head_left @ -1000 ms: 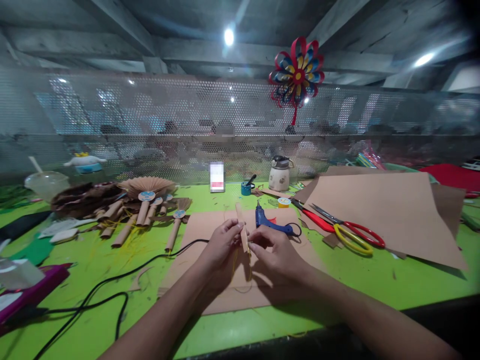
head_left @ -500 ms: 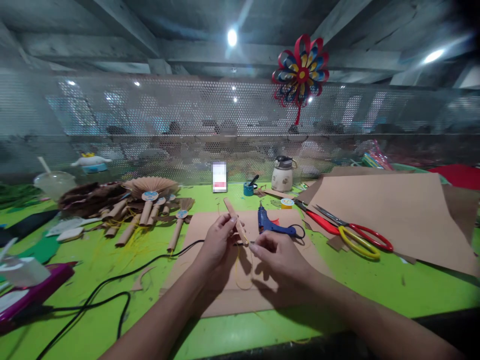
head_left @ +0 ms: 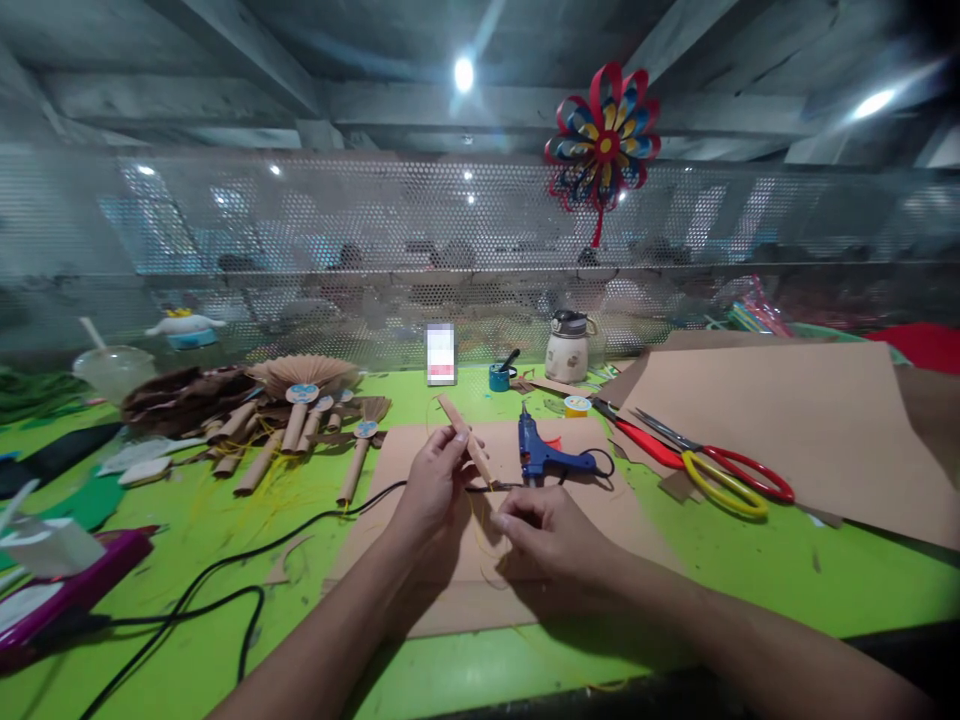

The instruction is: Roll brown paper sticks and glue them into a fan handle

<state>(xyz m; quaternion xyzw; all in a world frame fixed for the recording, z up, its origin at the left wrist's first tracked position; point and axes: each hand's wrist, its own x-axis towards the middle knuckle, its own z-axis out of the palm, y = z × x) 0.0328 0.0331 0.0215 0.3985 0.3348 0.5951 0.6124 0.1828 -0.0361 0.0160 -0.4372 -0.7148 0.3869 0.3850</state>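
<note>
My left hand (head_left: 433, 482) is closed around a narrow folded strip of brown paper (head_left: 478, 456), which tilts with its upper end to the left. Yellow string (head_left: 481, 536) hangs from the strip's lower end and loops over the brown paper sheets (head_left: 405, 590) below. Thumb and forefinger of my right hand (head_left: 555, 530) are pinched on the string, a little below and to the right of the strip. Just beyond that hand stands a blue glue gun (head_left: 536, 452), nozzle up.
Scissors with red and yellow handles (head_left: 724, 485) and large brown paper (head_left: 787, 420) lie to the right. Paper fans with rolled handles (head_left: 300, 410) are heaped at the left. A black cord (head_left: 217, 555) crosses the green table (head_left: 292, 660). A bottle (head_left: 568, 352) stands behind.
The paper strip has turned, its upper end swinging left. My right hand has moved from the strip's lower end down and toward me. The view has shifted slightly left.
</note>
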